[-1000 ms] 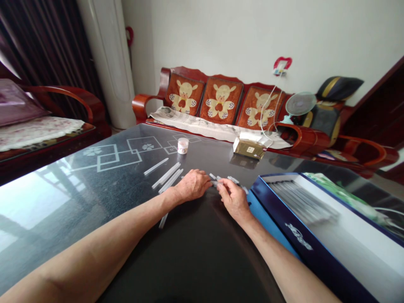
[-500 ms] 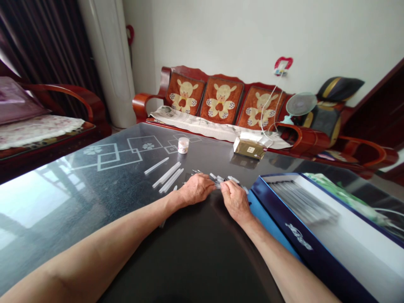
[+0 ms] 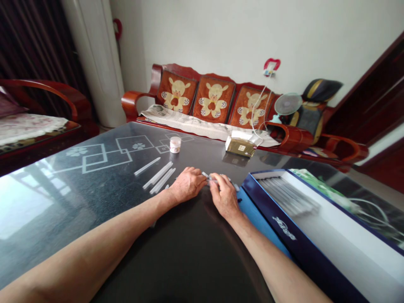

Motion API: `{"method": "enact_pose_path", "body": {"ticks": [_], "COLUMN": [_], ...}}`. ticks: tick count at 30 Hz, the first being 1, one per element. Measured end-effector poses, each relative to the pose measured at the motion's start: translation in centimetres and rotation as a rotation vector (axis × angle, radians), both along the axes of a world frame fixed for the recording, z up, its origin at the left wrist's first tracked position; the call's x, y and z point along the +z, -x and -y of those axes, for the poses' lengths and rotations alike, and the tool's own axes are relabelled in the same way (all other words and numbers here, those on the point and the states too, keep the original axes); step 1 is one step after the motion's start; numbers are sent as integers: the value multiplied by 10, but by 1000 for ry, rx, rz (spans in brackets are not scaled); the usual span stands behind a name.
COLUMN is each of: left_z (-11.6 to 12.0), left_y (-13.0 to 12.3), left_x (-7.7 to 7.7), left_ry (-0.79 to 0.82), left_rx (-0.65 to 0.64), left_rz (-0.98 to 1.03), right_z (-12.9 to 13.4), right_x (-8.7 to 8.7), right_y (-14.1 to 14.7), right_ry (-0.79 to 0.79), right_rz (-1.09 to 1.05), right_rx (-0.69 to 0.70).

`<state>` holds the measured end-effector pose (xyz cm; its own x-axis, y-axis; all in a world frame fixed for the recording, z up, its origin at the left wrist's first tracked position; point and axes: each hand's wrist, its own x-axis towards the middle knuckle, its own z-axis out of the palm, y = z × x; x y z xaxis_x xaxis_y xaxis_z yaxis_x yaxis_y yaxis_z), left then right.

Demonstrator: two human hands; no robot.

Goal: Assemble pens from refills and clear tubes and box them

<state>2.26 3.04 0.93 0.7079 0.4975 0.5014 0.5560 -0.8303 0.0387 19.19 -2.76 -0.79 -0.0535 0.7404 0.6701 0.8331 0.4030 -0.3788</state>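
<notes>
My left hand (image 3: 189,184) is closed at the near edge of the dark glossy table, its fingertips on a small pale piece (image 3: 205,175) between the hands. My right hand (image 3: 224,194) is curled against the same spot, thumb and fingers closed round something small and pale. What each hand grips is mostly hidden by the fingers. Several translucent white tubes (image 3: 158,176) lie on the table left of my left hand. More small pale pieces (image 3: 235,185) lie just beyond my right hand.
A long blue box (image 3: 268,206) with a white inside holds several clear tubes (image 3: 288,195) at the right. A small lidded jar (image 3: 175,145) and a tissue box (image 3: 241,147) stand farther back on the table (image 3: 104,189). Behind is a wooden sofa (image 3: 135,101).
The whole view has shifted, so things appear farther left. My right hand's fingers have spread a little over the pale pieces and moved closer to my left hand.
</notes>
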Motion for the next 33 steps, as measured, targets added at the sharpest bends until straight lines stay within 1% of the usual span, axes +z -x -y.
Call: {"method": "enact_pose_path", "body": {"ticks": [3,8,10,11,13,15,17,18,19,21,23,25,26,28,30,33], "left_z": [1,-3,-3,-3,1,4,5,4,3,-3,-10,-16,-19,-24,-28,-32], "left_y": [1,3,3,3,4,4,6,7,8,10,14,19,22,30,40,56], "left_x": [0,-13,-15,-14,-9,-1,5,7,8,7,6,9,12,21,34,54], "left_ry": [-5,38,44,30,-33,-110,-156,-161,-157,-126,-65,27,84,198,285,364], "left_rx": [-18,-34,-72,-91,-96,-40,43,80,110,160,206,259,290,375,452,502], "left_rz": [-16,45,82,101,162,258,350,377,388,373,318,251,221,183,144,51], "right_z": [5,12,13,13,15,20,27,31,36,46,55,61,64,66,64,59], "right_x": [2,8,16,23,43,68,94,105,113,123,122,113,106,94,85,81], "right_y": [1,6,9,10,5,-11,-42,-62,-83,-128,-167,-194,-204,-215,-219,-221], "right_ry": [4,130,163,172,156,102,52,47,65,192,377,544,608,696,743,806], "right_rz": [131,433,532,573,621,619,601,585,578,599,619,611,599,558,527,510], "right_rx": [25,-82,-74,-64,-69,-136,-264,-353,-456,-646,-818,-926,-955,-965,-937,-925]}}
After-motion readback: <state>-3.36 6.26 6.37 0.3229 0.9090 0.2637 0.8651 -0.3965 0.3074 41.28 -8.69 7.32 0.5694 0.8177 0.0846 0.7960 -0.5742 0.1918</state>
